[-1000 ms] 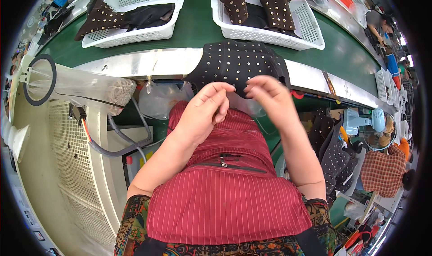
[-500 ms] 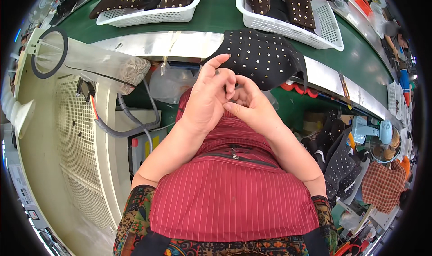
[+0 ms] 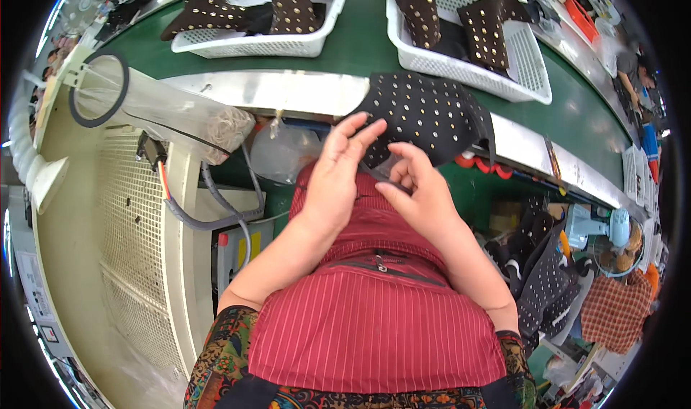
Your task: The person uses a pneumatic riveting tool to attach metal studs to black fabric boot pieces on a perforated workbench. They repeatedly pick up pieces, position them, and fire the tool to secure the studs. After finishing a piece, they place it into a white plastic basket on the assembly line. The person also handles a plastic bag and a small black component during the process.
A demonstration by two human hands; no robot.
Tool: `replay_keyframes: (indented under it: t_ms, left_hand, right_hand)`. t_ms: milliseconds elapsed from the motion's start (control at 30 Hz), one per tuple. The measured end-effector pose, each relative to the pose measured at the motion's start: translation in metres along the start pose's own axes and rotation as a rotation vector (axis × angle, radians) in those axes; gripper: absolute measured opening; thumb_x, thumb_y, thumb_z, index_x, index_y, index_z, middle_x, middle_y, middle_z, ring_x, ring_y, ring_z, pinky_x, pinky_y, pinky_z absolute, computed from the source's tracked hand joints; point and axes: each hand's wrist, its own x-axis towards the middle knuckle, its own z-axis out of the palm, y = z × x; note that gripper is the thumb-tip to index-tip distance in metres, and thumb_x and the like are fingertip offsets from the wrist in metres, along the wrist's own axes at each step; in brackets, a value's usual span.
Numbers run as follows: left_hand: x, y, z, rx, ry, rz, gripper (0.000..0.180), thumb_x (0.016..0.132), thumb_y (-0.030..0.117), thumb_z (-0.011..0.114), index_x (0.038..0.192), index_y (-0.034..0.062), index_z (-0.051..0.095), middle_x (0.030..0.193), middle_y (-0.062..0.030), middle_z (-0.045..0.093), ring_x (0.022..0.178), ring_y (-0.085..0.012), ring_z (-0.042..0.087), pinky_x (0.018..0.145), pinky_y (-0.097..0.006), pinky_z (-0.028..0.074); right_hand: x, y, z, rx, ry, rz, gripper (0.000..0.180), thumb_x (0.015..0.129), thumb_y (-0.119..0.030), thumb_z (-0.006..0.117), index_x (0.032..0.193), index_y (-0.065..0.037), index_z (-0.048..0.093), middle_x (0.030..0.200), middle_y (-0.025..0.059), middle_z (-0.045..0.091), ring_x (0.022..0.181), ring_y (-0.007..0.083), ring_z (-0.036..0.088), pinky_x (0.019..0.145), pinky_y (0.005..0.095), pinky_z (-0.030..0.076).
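Note:
Both my hands hover in front of the red pinstriped apron (image 3: pixel 374 337), a small gap between them. My left hand (image 3: pixel 337 182) is open, its fingers stretched up and a little spread. Fingers loosely curled and thumb apart from them, my right hand (image 3: pixel 425 197) is open too. A small dark patch shows by its palm; whether it is a thing or shadow I cannot make out. Just beyond my fingertips, a black studded piece (image 3: pixel 425 114), leather or fabric, drapes over the metal edge (image 3: pixel 302 92) of the green conveyor belt.
Two white baskets (image 3: pixel 288 47) (image 3: pixel 529 56) on the belt hold brown studded boot pieces. At left stand a cream machine with a mesh panel (image 3: pixel 133 215) and a plastic-covered hoop (image 3: pixel 79 96). More black studded pieces (image 3: pixel 540 279) hang at right near a blue fan (image 3: pixel 601 225).
My hands have come apart from each other, the left fingers straightening and the right thumb lifting clear. The whole view has shifted slightly, so the belt and baskets sit lower.

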Motion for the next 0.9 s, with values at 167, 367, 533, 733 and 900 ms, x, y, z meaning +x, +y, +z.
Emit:
replay_keyframes:
  t_ms: [167,367,533,733,900]
  left_hand:
    - [0.003,0.001,0.001,-0.156,0.068,-0.099,0.038,0.098,0.015,0.041,0.134,0.0029,0.036,0.133,-0.016,0.049,0.119,-0.0221,0.046,0.103,-0.035,0.036]
    - [0.0,0.004,0.009,-0.196,0.098,-0.298,0.034,0.098,0.017,0.039,0.13,0.0067,0.041,0.13,-0.0102,0.053,0.118,-0.0196,0.048,0.1,-0.032,0.036]
    - [0.003,-0.004,0.003,-0.253,0.068,-0.262,0.034,0.098,0.023,0.042,0.129,0.0078,0.042,0.127,-0.0109,0.055,0.111,-0.0181,0.051,0.095,-0.031,0.039]
    - [0.007,-0.044,-0.05,0.035,0.392,-0.161,0.036,0.093,0.016,0.053,0.125,0.0051,0.043,0.126,-0.0115,0.052,0.11,-0.0168,0.05,0.092,-0.03,0.04]
    - [0.023,-0.059,-0.07,0.132,0.347,-0.155,0.051,0.087,0.009,0.061,0.129,-0.0045,0.036,0.133,-0.02,0.043,0.127,-0.0263,0.041,0.106,-0.034,0.033]
  right_hand:
    - [0.005,-0.001,0.004,-0.684,0.181,-0.541,0.039,0.078,-0.015,0.068,0.115,-0.013,0.057,0.068,0.0019,0.05,0.057,0.0182,0.054,0.052,0.0323,0.043]
    - [0.009,0.006,0.001,-0.755,0.24,-0.689,0.029,0.07,-0.012,0.06,0.099,-0.012,0.065,0.063,-0.0014,0.045,0.054,0.014,0.051,0.048,0.0299,0.039]
    - [0.009,0.0,0.001,-0.642,0.269,-0.588,0.02,0.072,-0.007,0.066,0.092,-0.01,0.066,0.065,0.0008,0.05,0.056,0.018,0.053,0.051,0.0315,0.043]
    - [0.006,-0.01,-0.028,-0.189,0.289,-0.35,0.01,0.075,0.001,0.065,0.084,-0.003,0.066,0.09,0.0096,0.06,0.084,0.0205,0.059,0.072,0.0301,0.046]
    - [0.003,-0.012,-0.054,0.556,0.136,-0.249,0.008,0.083,-0.003,0.055,0.087,0.002,0.059,0.09,0.0112,0.058,0.084,0.0201,0.056,0.076,0.0306,0.045]
